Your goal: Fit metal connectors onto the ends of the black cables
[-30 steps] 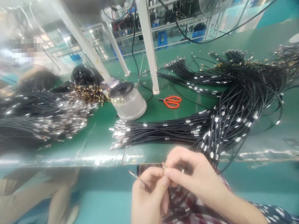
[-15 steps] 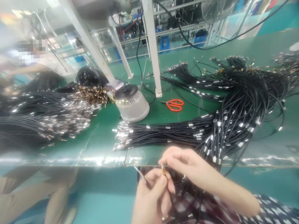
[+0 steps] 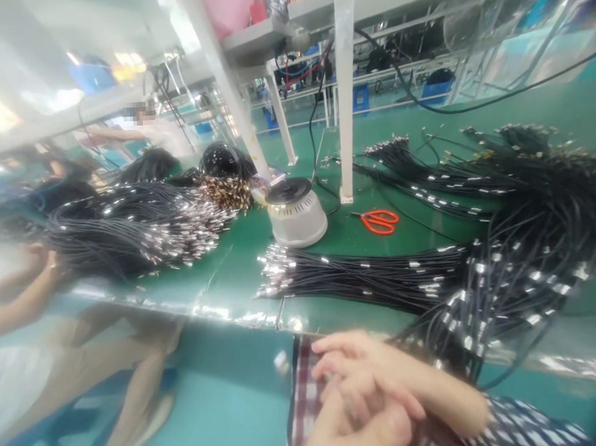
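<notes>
My right hand (image 3: 370,372) lies low in the view, over my lap, below the front edge of the green table (image 3: 222,300). Its fingers are curled and pressed together over my left hand (image 3: 346,437), whose fingers it covers. Both hands are smeared by motion, and what they hold does not show. Black cables with silver ferrules (image 3: 381,278) lie bundled on the table just beyond them. The bundle loops down over the edge (image 3: 464,347) towards my right wrist.
A white round device with a dark top (image 3: 298,216) stands mid-table, orange scissors (image 3: 380,220) to its right. Another cable heap (image 3: 138,225) lies at the left, a white post (image 3: 347,114) behind. A co-worker's forearm (image 3: 17,297) reaches in at the left.
The view has swung left and up. My hands have dropped lower and closed together; the cable end with its gold tip, pinched between them before, no longer shows.
</notes>
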The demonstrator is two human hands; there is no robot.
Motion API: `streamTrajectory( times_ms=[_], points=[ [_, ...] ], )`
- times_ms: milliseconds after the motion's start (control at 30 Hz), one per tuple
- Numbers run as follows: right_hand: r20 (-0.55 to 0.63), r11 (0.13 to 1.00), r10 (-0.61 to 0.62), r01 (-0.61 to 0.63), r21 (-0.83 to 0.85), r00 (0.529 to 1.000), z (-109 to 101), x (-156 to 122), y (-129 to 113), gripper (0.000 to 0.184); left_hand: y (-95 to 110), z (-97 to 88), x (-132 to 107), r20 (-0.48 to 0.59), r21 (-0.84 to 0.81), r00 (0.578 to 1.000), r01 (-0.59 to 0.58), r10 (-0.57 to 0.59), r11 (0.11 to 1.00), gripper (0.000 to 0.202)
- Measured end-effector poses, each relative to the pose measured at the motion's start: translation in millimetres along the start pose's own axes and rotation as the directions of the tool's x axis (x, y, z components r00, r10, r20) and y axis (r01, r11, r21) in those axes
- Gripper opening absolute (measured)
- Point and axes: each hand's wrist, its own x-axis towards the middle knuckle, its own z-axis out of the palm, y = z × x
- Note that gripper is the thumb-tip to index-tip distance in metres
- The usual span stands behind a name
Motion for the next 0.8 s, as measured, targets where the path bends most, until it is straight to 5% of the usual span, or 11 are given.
streamTrajectory(
  times_ms=[67, 200, 400, 600, 800],
  points=[
    [0.01, 0.999, 0.025, -0.025, 0.023, 1.0, -4, 2, -2, 0.045, 1, -1.1, 6, -0.011, -0.089, 0.999, 0.047, -0.049, 0.995, 0.025],
    [-0.179, 0.98, -0.167, 0.143, -0.138, 0.97, -25, -14, -30, 0.032, 5, -2.6, 17, -0.014, -0.266, 0.995, 0.091, -0.098, 0.96, 0.021],
    [-0.127, 0.99, -0.08, 0.063, -0.129, 0.989, -18, -34, -36, 0.018, 3, 2.2, 23, 0.011, -0.134, 1.0, 0.019, -0.018, 0.991, 0.028],
    [-0.262, 0.96, -0.215, 0.155, -0.233, 0.941, -27, -35, -34, 0.016, 1, -0.5, 19, -0.06, -0.095, 0.997, 0.041, -0.047, 0.995, 0.042],
    [-0.131, 0.932, -0.209, 0.157, -0.327, 0.969, -29, -33, -48, 0.016, -6, -2.8, 19, -0.014, -0.045, 0.995, 0.102, -0.102, 0.994, 0.04]
  ],
)
